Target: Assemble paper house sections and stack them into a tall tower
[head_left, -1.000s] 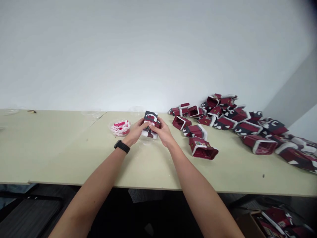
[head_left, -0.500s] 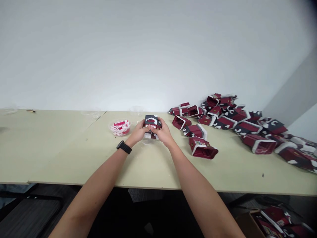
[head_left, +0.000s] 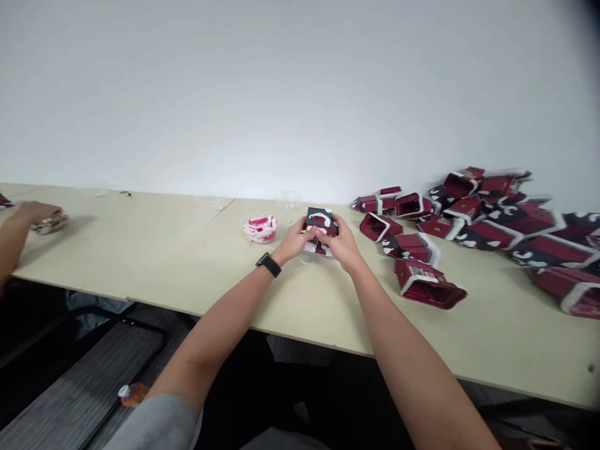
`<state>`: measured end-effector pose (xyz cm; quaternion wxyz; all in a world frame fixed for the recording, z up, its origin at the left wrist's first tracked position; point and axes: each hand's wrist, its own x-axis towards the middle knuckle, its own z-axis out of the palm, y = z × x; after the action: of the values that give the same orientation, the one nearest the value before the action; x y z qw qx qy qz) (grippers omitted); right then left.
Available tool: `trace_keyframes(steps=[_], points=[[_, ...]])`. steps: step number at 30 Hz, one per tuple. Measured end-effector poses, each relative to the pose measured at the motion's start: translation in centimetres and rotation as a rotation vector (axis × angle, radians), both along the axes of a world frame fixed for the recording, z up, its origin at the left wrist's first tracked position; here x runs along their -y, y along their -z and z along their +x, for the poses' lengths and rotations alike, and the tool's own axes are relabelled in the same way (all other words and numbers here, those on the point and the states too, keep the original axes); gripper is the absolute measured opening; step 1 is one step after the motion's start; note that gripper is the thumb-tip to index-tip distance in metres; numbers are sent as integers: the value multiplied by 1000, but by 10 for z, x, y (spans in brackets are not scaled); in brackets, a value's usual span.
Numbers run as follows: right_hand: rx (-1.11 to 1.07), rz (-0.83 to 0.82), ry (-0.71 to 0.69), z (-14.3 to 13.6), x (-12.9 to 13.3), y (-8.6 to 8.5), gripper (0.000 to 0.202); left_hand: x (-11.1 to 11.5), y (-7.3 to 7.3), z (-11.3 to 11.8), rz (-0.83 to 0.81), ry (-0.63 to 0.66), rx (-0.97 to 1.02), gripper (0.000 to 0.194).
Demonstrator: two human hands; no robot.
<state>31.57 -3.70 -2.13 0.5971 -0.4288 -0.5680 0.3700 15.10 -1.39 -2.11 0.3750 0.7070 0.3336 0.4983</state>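
Observation:
Between my two hands is a small dark red house with a black roof (head_left: pixel 319 217) and white trim. My left hand (head_left: pixel 294 242), with a black watch on its wrist, grips the house's left side. Around the right side close the fingers of my right hand (head_left: pixel 344 242). Both thumbs press on its front, near a red and white piece that is too small to make out. Just left of my left hand stands a clear bowl (head_left: pixel 260 237) of red and white pieces.
Many dark red houses (head_left: pixel 504 231) lie heaped on the right of the table (head_left: pixel 159 250); one open house (head_left: pixel 429 284) lies near my right forearm. At the far left another person's hand (head_left: pixel 40 211) touches a small object. A bottle (head_left: pixel 132 394) is below the table.
The view has swung left, so the table's things appear further right. Another person's arm and the bottle have come into view. Both my hands still grip the house.

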Motion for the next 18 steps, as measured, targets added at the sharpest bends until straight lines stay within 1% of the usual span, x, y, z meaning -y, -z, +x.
trace_keyframes(steps=[3,7,13,18], points=[[-19,-22,-22,-1,2,0,85,2,1,0,13,-22,-27,44],[-56,-44,-53,-2,3,0,82,4,1,-1,25,-41,-21,47],[-64,-30,-71,-2,0,2,78,1,2,1,37,-35,19,49],[-81,-35,-54,-2,0,2,80,2,2,1,36,-9,27,56]])
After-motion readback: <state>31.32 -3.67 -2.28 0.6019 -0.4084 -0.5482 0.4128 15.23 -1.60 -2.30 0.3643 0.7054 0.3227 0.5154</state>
